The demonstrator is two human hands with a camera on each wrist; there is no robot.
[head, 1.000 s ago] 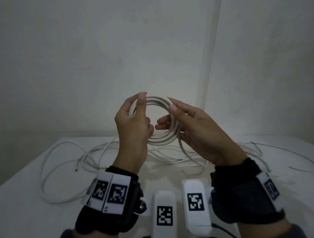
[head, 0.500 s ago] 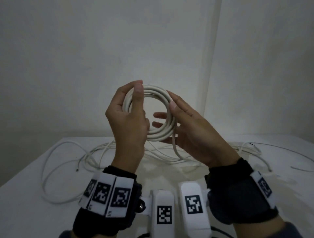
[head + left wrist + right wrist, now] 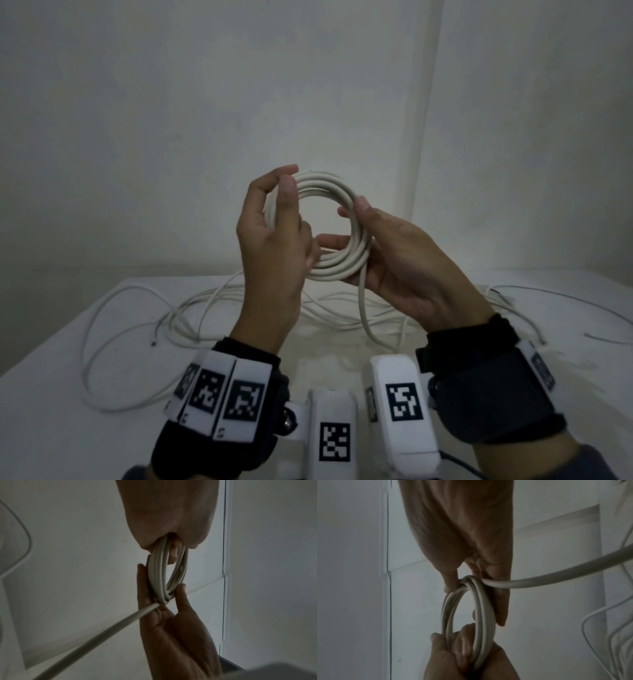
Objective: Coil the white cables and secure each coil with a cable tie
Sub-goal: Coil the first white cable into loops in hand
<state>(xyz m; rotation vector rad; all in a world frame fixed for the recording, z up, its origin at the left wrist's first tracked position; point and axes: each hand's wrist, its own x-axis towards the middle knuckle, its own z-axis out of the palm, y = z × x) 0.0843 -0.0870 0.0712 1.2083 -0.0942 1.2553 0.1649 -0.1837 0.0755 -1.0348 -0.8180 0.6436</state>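
Cable coil held between my two hands

My left hand (image 3: 171, 513) gripped the coil's (image 3: 167, 573) top; my right hand (image 3: 173, 628) pinched its bottom, where one strand (image 3: 96, 632) trailed off.

We find no words, brands or numbers that we can read. We see only black-and-white square code markers (image 3: 243, 400) on the white wrist blocks (image 3: 401, 414), and tiny marks beneath them too small to make out.
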